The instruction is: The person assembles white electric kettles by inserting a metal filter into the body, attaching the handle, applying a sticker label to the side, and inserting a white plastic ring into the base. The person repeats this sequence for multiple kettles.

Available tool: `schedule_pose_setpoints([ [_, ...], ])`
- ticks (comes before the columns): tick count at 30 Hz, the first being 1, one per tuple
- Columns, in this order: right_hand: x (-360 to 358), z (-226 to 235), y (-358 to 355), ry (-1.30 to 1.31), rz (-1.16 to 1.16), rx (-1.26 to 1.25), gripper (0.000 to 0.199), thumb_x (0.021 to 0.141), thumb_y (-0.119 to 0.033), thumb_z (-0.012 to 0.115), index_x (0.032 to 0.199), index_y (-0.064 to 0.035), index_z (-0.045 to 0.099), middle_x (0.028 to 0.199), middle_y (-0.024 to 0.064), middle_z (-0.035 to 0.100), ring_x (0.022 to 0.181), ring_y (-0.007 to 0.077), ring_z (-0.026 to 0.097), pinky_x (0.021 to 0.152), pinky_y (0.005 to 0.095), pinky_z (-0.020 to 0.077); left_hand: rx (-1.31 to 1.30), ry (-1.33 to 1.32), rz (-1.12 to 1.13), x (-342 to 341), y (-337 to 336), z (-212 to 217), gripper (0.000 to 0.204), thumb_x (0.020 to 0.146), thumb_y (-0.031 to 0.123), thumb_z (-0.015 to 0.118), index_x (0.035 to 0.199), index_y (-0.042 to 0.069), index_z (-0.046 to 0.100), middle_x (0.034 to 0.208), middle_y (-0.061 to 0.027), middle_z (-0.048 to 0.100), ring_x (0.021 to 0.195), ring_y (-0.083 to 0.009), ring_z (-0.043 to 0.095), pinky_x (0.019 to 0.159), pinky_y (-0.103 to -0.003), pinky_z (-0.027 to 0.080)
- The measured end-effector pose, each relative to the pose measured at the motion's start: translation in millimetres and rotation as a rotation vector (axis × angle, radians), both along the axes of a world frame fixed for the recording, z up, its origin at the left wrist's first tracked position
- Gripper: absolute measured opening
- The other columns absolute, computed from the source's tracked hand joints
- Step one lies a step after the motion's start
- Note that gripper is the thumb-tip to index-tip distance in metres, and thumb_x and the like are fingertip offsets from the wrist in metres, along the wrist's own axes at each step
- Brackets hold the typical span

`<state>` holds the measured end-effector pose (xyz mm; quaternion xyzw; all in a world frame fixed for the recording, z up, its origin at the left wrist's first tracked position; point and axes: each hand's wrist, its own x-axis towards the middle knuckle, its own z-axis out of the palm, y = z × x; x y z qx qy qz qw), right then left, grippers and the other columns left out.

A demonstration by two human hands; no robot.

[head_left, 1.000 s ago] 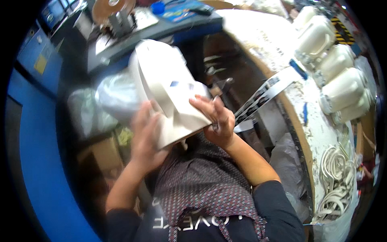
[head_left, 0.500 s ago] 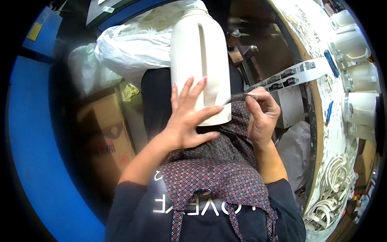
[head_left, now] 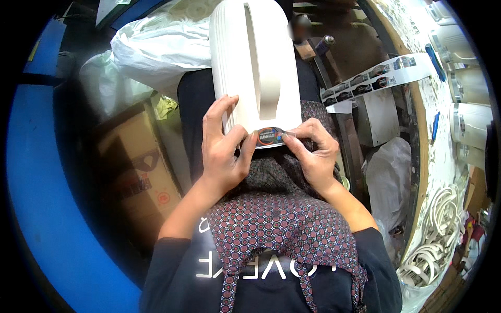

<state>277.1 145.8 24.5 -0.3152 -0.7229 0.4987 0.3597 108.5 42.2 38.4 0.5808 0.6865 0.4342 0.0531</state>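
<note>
Across my lap lies a cream-white plastic jug [head_left: 282,68] with a long handle [head_left: 269,88] on its upper face. A dark oval sticker [head_left: 269,137] with a red ring sits at the jug's near edge, between my thumbs. My left hand [head_left: 225,148] is closed, its thumb and forefinger at the sticker's left end and its other fingers curled by the jug's left side. The sticker's right end is pinched by my right hand [head_left: 317,154]. Whether the whole sticker touches the jug I cannot tell.
A strip of similar stickers [head_left: 383,81] hangs off the workbench [head_left: 417,125] on the right. Several white jugs [head_left: 472,122], blue pens [head_left: 435,125] and a heap of pale handles [head_left: 438,224] lie there. White bags [head_left: 162,49] and a cardboard box [head_left: 141,161] stand left.
The sticker has come down onto the jug's near edge from my right hand. My left hand has gone from lying flat on the jug to gripping at the sticker. The jug has turned slightly.
</note>
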Motion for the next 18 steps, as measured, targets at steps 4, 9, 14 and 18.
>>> schedule_pose_setpoints([
  [4, -3, -2, -1, 0.019, -0.032, -0.004, 0.009, 0.073, -0.002, 0.077, 0.077, -0.0034, 0.069, 0.074, 0.0037, 0.063, 0.070, 0.0154, 0.057, 0.065, 0.0271, 0.0440, -0.050, 0.107, 0.030, 2, 5, 7, 0.012, 0.082, 0.004, 0.066, 0.075, -0.004, 0.060, 0.131, -0.0245, 0.045, 0.120, -0.0384, 0.046, 0.099, -0.043, 0.039],
  [9, -5, -3, -3, 0.015, -0.042, 0.044, 0.010, 0.071, 0.000, 0.077, 0.076, -0.0036, 0.068, 0.072, 0.0033, 0.061, 0.069, 0.0156, 0.055, 0.062, 0.0275, 0.0436, -0.082, 0.181, 0.038, 3, 4, 10, 0.012, 0.080, 0.003, 0.068, 0.076, -0.004, 0.060, 0.131, -0.0247, 0.046, 0.119, -0.0395, 0.047, 0.097, -0.044, 0.041],
  [14, -5, -2, -1, -0.114, -0.057, 0.370, 0.014, 0.068, -0.005, 0.076, 0.076, -0.0062, 0.065, 0.074, 0.0032, 0.058, 0.071, 0.0201, 0.054, 0.067, 0.0322, 0.0424, -0.092, 0.211, 0.115, 2, 5, 5, 0.028, 0.072, 0.015, 0.078, 0.070, -0.001, 0.056, 0.127, -0.0226, 0.048, 0.114, -0.0383, 0.051, 0.091, -0.044, 0.046],
  [18, 3, -4, 22, -0.399, -0.046, 0.607, 0.031, 0.076, -0.017, 0.067, 0.102, -0.0036, 0.056, 0.097, 0.0122, 0.058, 0.092, 0.0314, 0.054, 0.082, 0.0418, 0.0395, -0.085, -0.146, 0.144, -19, -1, -20, 0.055, 0.065, 0.031, 0.086, 0.096, 0.004, 0.049, 0.134, -0.0198, 0.040, 0.120, -0.0362, 0.046, 0.099, -0.044, 0.040],
])
